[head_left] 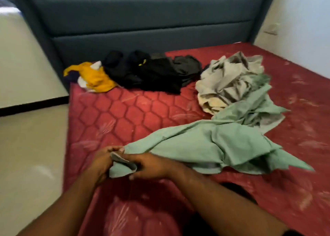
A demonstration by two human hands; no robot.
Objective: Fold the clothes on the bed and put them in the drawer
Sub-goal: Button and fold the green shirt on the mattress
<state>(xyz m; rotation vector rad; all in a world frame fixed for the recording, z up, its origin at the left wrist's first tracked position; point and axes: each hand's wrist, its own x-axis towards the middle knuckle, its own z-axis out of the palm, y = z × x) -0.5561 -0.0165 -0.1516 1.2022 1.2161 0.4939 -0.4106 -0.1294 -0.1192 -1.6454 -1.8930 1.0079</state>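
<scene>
Gripping one end of green garment (205, 143) with both my left hand (100, 161) and right hand (151, 166), rest trailing across bed (125, 114). Nothing folded yet; grey heap (226, 82), black pile (151, 71), yellow piece (94, 77) untouched. Drawer not visible.

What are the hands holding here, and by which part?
Both the left hand and right hand grip the green garment at its bunched near end; the rest trails across the mattress.

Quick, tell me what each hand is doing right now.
Left hand: grips one end of the green garment.
Right hand: grips the same bunched end, close beside the left.
</scene>
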